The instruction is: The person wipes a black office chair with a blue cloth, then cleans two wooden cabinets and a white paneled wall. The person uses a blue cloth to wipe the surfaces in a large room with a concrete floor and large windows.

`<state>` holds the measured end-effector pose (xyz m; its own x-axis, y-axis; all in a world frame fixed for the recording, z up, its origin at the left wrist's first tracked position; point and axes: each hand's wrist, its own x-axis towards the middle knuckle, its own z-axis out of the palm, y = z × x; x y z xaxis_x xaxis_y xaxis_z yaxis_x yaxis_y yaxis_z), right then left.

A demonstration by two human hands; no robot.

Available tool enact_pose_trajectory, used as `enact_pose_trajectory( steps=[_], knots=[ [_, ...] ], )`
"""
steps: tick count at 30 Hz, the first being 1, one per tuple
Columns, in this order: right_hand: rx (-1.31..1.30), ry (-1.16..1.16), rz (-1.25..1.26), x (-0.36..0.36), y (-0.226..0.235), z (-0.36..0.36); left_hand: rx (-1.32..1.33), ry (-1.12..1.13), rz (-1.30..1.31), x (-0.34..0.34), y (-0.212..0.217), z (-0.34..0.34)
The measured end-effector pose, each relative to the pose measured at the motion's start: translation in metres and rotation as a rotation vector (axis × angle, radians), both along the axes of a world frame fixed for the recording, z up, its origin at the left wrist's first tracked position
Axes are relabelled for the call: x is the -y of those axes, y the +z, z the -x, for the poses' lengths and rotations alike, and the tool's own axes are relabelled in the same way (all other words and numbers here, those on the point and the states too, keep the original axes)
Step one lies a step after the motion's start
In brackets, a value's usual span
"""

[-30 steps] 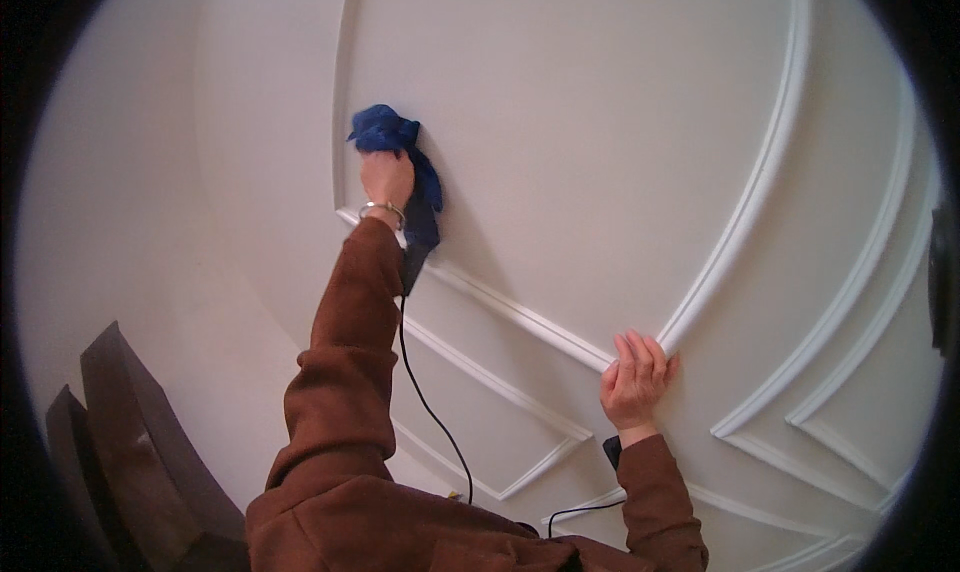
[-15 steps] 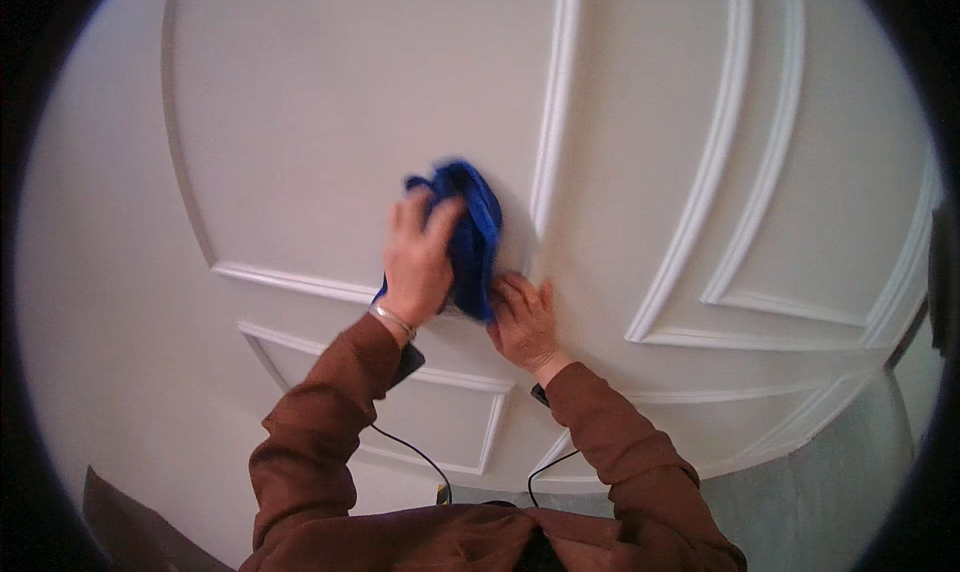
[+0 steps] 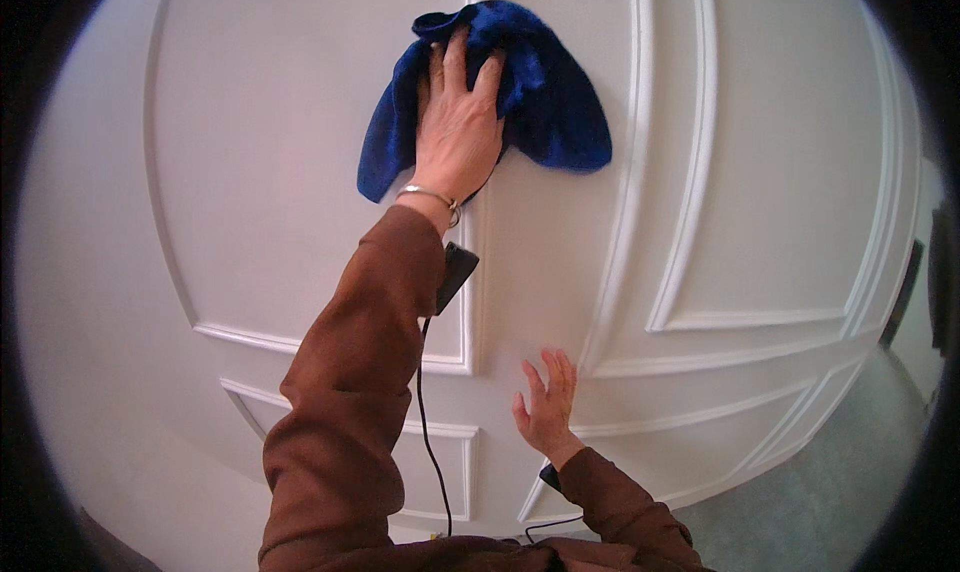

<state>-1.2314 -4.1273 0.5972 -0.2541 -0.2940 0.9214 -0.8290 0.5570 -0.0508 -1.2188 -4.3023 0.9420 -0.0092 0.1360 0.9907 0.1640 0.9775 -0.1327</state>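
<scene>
My left hand (image 3: 459, 137) is stretched far up the wall, its fingers pressed into a bunched blue cloth (image 3: 560, 112) and holding it flat on the panelling. The cloth spreads out on both sides of the fingers and lies across a vertical strip of moulding (image 3: 474, 262). My right hand (image 3: 549, 402) is lower down, open with the fingers apart and nothing in it. It is near the wall surface; whether it touches cannot be told. A metal bracelet (image 3: 430, 194) circles my left wrist.
The white wall (image 3: 290, 152) carries raised frame mouldings (image 3: 705, 152). A small black device (image 3: 456, 277) with a cable (image 3: 425, 422) sits at my left wrist, and another black device (image 3: 550, 475) at my right. Grey-green floor (image 3: 810, 512) shows at the lower right.
My left hand has moved up the wall with the cloth, which has spread wider. My right hand has come away from the cloth and is lower. The view has shifted to the right.
</scene>
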Motion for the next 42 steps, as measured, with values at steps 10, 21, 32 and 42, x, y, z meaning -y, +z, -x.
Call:
enact_pose_trajectory(
  steps=[10, 21, 32, 42],
  knots=[
    [0.005, -0.020, 0.137, -0.028, -0.009, -0.006, 0.356, -0.021, -0.106, -0.002, -0.240, -0.014],
    [-0.225, 0.073, 0.113, 0.037, 0.091, -0.013, 0.514, -0.131, -0.234, 0.015, -0.402, -0.041],
    [-0.268, 0.046, -0.034, 0.114, 0.120, 0.021, -0.021, 0.007, -0.652, 0.155, -0.391, -0.035],
    [-0.352, -0.082, -0.024, 0.120, 0.117, 0.023, 0.377, -0.030, -0.262, 0.030, -0.368, -0.047]
  ],
)
